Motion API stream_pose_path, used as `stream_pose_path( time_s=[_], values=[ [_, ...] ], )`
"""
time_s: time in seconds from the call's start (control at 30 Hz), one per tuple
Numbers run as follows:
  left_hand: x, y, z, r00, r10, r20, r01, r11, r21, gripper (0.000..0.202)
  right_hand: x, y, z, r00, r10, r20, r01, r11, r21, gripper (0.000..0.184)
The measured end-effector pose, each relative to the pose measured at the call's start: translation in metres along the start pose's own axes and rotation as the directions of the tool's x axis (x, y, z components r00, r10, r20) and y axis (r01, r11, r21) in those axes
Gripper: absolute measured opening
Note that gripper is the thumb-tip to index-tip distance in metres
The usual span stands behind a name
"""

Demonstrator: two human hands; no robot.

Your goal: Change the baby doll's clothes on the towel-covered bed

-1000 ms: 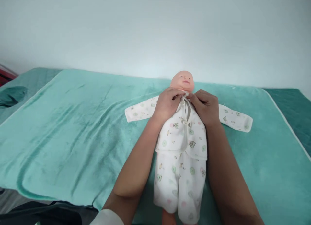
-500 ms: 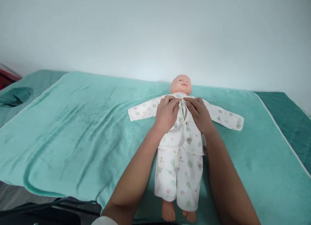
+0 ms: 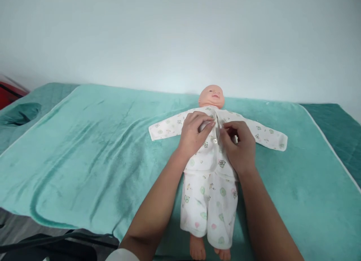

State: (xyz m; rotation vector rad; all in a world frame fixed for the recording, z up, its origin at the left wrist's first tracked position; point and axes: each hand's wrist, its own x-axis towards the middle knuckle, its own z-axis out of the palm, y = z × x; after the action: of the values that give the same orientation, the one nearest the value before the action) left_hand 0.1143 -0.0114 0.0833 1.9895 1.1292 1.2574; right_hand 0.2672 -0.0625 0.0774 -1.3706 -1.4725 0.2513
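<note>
A baby doll (image 3: 211, 96) lies on its back in a white printed shirt (image 3: 203, 161) and matching pants (image 3: 194, 204). The shirt's sleeves are spread out to both sides. My left hand (image 3: 196, 132) rests on the upper chest, thumb and fingers pinching the shirt's front edge near the collar. Just across the front opening, my right hand (image 3: 240, 145) is curled, its fingertips pinched at the other front edge. A narrow gap shows between the two edges. Below it a small button (image 3: 215, 141) sits on the placket. The doll's bare feet (image 3: 197, 248) stick out of the pants.
A light green velvety blanket (image 3: 84, 159) with several wrinkles covers the bed. Darker green bedding (image 3: 335, 129) shows at the right. A pale wall (image 3: 169, 39) stands behind. A red item (image 3: 9, 95) is at the far left, with dark frame parts (image 3: 56, 246) at the lower left.
My right hand has moved down and slightly right, away from the collar, and its fingers have curled. My left hand stays nearly in place. The shirt's front edges lie closer together at the top.
</note>
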Motion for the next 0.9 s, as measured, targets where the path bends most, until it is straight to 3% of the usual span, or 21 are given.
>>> stream_pose_path(
  time_s=[0.17, 0.33, 0.47, 0.57, 0.63, 0.9],
  values=[
    [0.001, -0.006, 0.002, 0.998, 0.020, 0.066, -0.024, 0.998, 0.052, 0.017, 0.005, -0.009, 0.003, 0.987, 0.131, 0.096, -0.108, 0.970, -0.218, 0.021],
    [0.004, -0.011, 0.003, 0.997, 0.030, 0.077, -0.032, 0.999, 0.019, 0.013, 0.017, -0.012, 0.008, 0.972, 0.200, 0.123, -0.150, 0.933, -0.328, 0.015],
    [0.006, -0.010, 0.002, 0.997, 0.030, 0.065, -0.025, 0.997, -0.069, 0.013, 0.025, -0.003, 0.002, 0.940, 0.311, 0.138, -0.305, 0.950, -0.062, 0.018],
    [0.008, -0.010, 0.002, 0.997, -0.010, 0.080, 0.022, 0.989, -0.148, 0.020, 0.027, 0.003, -0.003, 0.875, 0.437, 0.209, -0.480, 0.839, 0.257, 0.019],
    [0.009, -0.009, 0.003, 0.995, -0.051, 0.081, 0.062, 0.988, -0.138, 0.013, 0.026, 0.003, -0.004, 0.844, 0.473, 0.253, -0.537, 0.750, 0.386, 0.020],
    [0.008, -0.002, 0.005, 0.996, -0.063, 0.068, 0.067, 0.996, -0.056, 0.002, 0.019, -0.003, 0.001, 0.871, 0.446, 0.205, -0.491, 0.794, 0.357, 0.022]
  ],
)
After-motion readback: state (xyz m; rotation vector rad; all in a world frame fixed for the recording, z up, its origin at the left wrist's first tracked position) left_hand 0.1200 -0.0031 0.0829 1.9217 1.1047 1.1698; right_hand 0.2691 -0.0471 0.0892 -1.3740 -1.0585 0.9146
